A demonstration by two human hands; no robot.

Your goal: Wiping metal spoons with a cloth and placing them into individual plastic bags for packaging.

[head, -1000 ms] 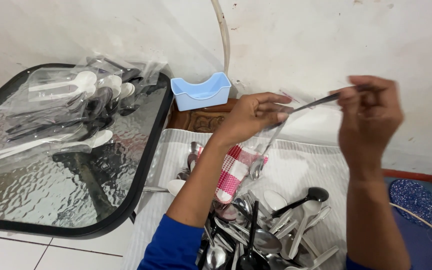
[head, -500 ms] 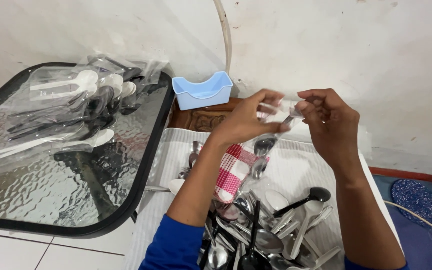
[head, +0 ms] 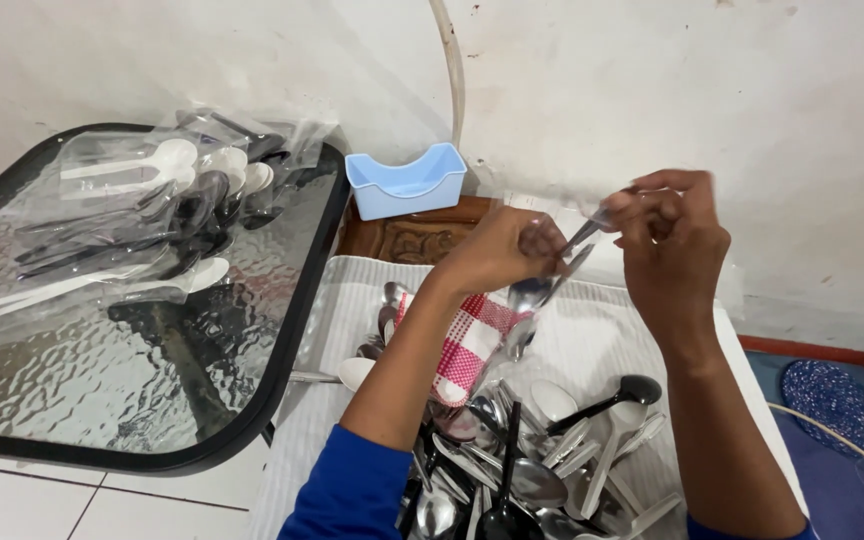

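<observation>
Left hand point(head: 497, 255) steadies a clear sleeve point(head: 527, 315) while right hand point(head: 667, 235) pinches the spoon point(head: 552, 275) handle, feeding it bowl-first above the spoon pile point(head: 532, 460).

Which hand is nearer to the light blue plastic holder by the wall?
Left. The left hand is just below and right of the blue holder, pinching a metal spoon in a clear sleeve. The right hand is farther right, holding the spoon's handle end.

At left of the frame, my glass-topped table point(head: 102, 400) carries bagged spoons point(head: 152, 210). A blue plastic holder point(head: 404, 180) sits at upper centre. A red checked cloth point(head: 467, 345) adjoins loose spoons point(head: 542, 450), lower centre.
</observation>
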